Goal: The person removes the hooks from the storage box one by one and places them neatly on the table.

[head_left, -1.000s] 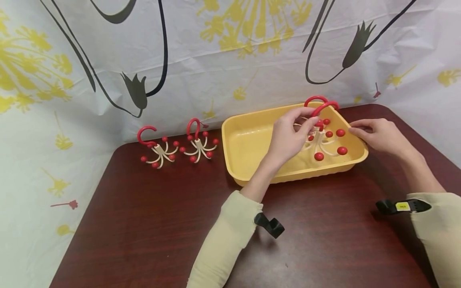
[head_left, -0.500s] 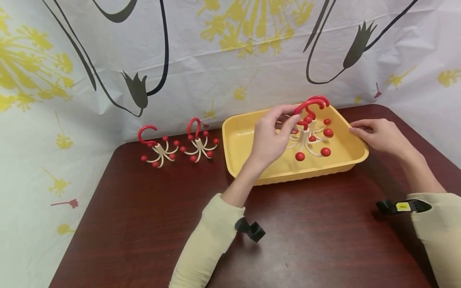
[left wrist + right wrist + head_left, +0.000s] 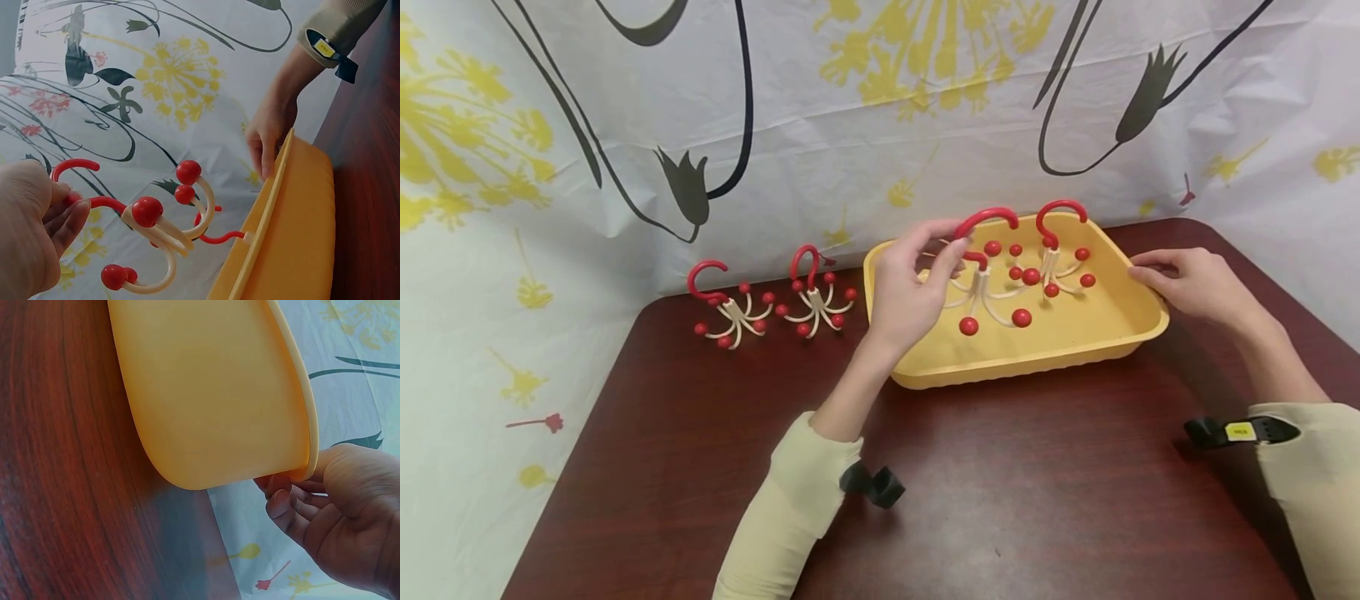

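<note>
My left hand (image 3: 910,283) pinches the red hook of a hanger (image 3: 980,292) with several curved cream arms tipped by red balls. It hangs over the left-middle of a yellow plastic tray (image 3: 1015,365). In the left wrist view, thumb and fingers close on the hook's red stem and the cream arms of the hanger (image 3: 156,232) splay out toward the tray. A matching hanger (image 3: 1051,265) stands in the tray's back right part. With thumb and fingers, my right hand (image 3: 1198,283) pinches the tray's right rim, also seen in the right wrist view (image 3: 312,440).
Two more hangers, one at the far left (image 3: 733,315) and one beside it (image 3: 812,304), stand on the dark red-brown table (image 3: 1000,475) left of the tray. A patterned white sheet (image 3: 865,125) rises right behind the table.
My left hand has moved left with its hanger, away from the hanger standing in the tray, which now shows fully. The right hand stays at the rim.
</note>
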`<action>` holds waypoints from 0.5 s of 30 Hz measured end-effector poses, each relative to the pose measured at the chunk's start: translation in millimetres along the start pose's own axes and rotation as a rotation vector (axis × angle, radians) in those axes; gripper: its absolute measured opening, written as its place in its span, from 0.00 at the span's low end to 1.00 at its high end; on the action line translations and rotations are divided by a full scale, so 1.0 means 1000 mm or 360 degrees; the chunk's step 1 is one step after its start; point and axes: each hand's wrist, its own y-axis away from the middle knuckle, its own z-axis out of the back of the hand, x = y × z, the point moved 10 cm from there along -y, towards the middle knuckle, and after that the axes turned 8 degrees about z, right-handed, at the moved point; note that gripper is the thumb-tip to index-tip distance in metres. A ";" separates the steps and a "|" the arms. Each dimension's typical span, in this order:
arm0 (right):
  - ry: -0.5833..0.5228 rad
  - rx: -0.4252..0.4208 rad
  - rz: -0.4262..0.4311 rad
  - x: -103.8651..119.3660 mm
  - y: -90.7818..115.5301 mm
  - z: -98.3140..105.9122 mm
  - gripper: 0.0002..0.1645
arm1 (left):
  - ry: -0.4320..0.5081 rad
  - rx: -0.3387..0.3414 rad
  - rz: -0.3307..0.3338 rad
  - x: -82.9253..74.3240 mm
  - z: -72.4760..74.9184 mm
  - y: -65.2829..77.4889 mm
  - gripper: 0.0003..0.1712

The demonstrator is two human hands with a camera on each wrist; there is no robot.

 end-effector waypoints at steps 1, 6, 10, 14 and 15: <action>-0.0002 0.0002 -0.0002 0.000 0.000 0.000 0.29 | -0.0011 -0.0016 -0.0022 -0.002 0.004 0.001 0.11; -0.0005 0.0001 -0.0009 0.000 0.000 0.000 0.29 | -0.0036 -0.0095 -0.0072 -0.005 0.024 0.008 0.10; 0.0010 -0.0019 0.0006 0.001 0.000 0.002 0.28 | -0.0060 -0.0156 -0.0077 -0.002 0.039 0.013 0.10; 0.0020 -0.0033 0.0018 0.002 0.000 0.003 0.27 | -0.0088 -0.0200 -0.0088 -0.001 0.053 0.017 0.11; 0.0018 -0.0031 0.0018 0.002 0.000 0.002 0.27 | -0.0094 -0.0210 -0.0091 -0.001 0.057 0.018 0.11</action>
